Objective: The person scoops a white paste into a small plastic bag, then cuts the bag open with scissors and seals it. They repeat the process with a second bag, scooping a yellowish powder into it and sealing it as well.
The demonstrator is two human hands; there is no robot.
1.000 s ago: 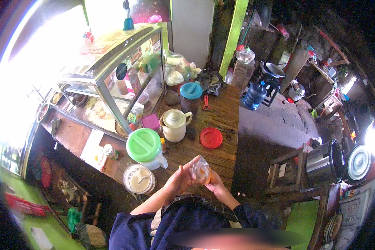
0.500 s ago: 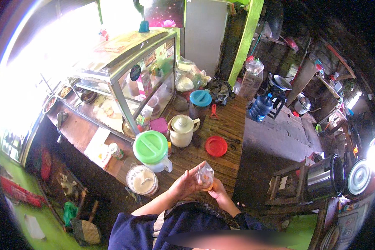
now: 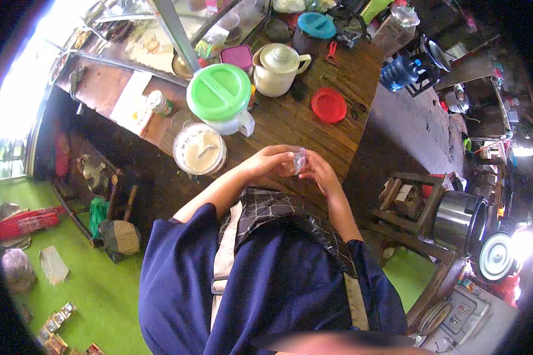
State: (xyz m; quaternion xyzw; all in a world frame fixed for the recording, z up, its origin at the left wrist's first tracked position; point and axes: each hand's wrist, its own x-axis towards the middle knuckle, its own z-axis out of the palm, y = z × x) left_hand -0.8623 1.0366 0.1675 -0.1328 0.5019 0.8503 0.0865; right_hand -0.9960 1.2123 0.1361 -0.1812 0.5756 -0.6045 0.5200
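Observation:
A small clear plastic bag (image 3: 299, 160) is held between my two hands, close to the near edge of the wooden table. My left hand (image 3: 270, 162) pinches it from the left, palm partly hidden. On its right side, the fingers of my right hand (image 3: 321, 170) curl around the bag. What lies inside the bag is too small to make out now. Left of my hands stands a clear tub (image 3: 199, 149) of pale powder with a scoop in it. Behind that is a white pitcher with a green lid (image 3: 219, 92).
A cream teapot (image 3: 274, 71), a red plate (image 3: 328, 105), a purple container (image 3: 237, 57) and a blue-lidded pitcher (image 3: 315, 28) stand farther back. A can (image 3: 159, 103) sits at left near the glass case frame (image 3: 177, 38). Right of me are a wooden stand (image 3: 414, 204) and steel pot (image 3: 459, 219).
The view has tipped downward, so the table appears higher. My right hand has risen beside the bag, which was more upright with something orange at its bottom.

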